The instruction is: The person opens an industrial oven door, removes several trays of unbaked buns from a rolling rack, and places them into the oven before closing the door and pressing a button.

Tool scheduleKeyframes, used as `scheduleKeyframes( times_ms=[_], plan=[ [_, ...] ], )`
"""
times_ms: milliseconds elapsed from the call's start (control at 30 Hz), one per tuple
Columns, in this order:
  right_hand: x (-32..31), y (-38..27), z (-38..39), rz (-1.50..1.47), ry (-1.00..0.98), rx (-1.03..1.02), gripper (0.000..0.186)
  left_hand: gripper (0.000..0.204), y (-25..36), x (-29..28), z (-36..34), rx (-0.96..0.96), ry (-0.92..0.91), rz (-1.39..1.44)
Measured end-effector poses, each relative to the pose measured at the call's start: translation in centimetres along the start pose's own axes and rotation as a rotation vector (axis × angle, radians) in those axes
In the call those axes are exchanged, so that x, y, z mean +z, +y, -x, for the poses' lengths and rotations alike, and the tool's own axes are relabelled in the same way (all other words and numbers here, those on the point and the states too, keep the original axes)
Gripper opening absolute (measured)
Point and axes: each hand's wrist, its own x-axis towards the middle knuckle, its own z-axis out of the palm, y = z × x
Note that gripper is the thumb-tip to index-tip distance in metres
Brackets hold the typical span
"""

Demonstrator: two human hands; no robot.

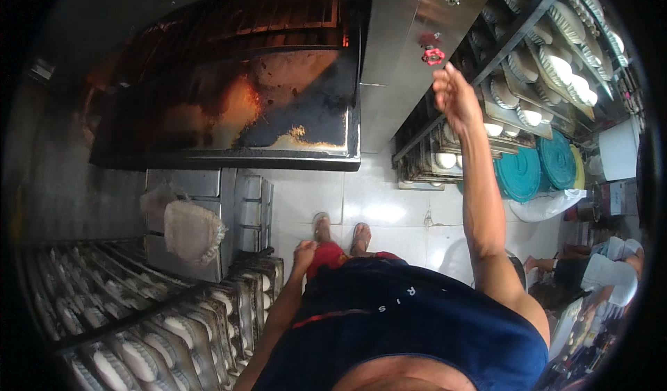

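Observation:
My right hand (456, 98) is stretched out ahead, fingers loosely extended and nothing visible in them. Its fingertips are just below a red valve handwheel (433, 56) on the steel panel (399, 57), seemingly apart from it. My left hand (304, 255) hangs low beside my red shorts (324, 258); its fingers are too small and turned away to make out. Left of the panel is a wide oven (292, 106) with an orange glow inside and a scorched, dark and rusty surface.
At right stands a rack (524, 26) of trays with pale dough pieces; another tray rack (125, 321) fills the lower left. A stained cloth (191, 231) hangs below the oven. Teal round lids (517, 174) and a white sack (549, 205) lie right. Another person (577, 266) is at far right.

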Motion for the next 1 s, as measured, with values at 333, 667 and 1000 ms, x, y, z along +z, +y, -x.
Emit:
scheduleKeyframes(
  times_ms=[333, 667, 1000],
  plan=[
    [-4.6, 15.4, 14.9, 0.335, 0.059, 0.220, 0.023, 0.047, 4.9, 4.3, -2.5, 0.119, -0.679, -0.167],
    [-19.3, 5.8, 14.2, 0.165, 0.574, -0.247, 0.034, 0.026, 29.7, 13.8, 6.9, 0.465, -0.988, 0.084],
    [-38.3, -16.7, 4.5, -0.415, 0.495, -0.467, 0.055, 0.041, 58.0, 18.1, 14.8, 0.701, -0.813, 0.846]
  ],
)
